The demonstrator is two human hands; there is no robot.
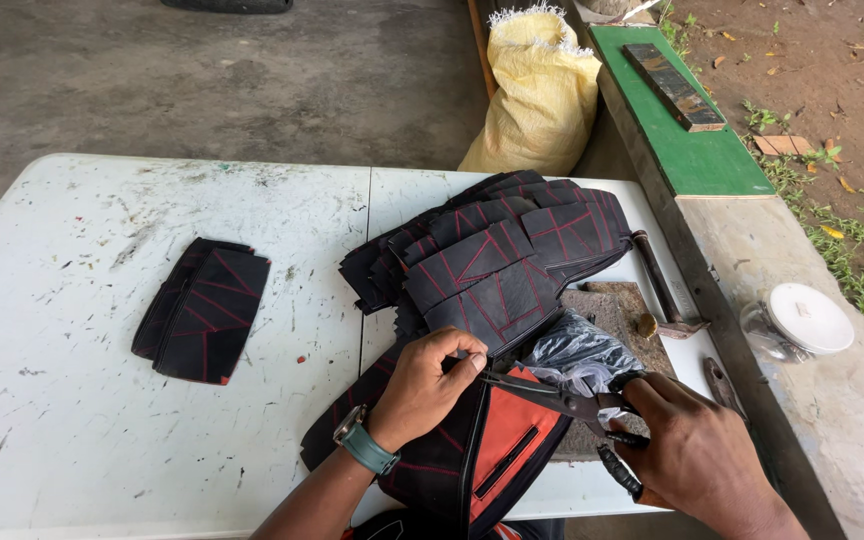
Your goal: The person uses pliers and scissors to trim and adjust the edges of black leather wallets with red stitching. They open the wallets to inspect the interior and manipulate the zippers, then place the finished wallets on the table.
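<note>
My left hand (pixel 428 385), with a watch on its wrist, pinches the edge of a black pouch with an orange lining (pixel 492 450) at the table's near edge. My right hand (pixel 694 455) grips long-nosed pliers (pixel 552 395) whose tips point left, toward the fingers of my left hand. Just beyond lies a fanned pile of black pieces with red stitching (pixel 502 255). A smaller stack of the same pieces (pixel 204 310) rests to the left.
A worn white folding table (pixel 102 420) holds everything. A clear plastic bag (pixel 577 350), a rusty metal block (pixel 622 305) and a hammer (pixel 660 285) lie at the right. A concrete ledge (pixel 802 420) bears a white-lidded jar (pixel 802 320). A yellow sack (pixel 542 90) stands behind.
</note>
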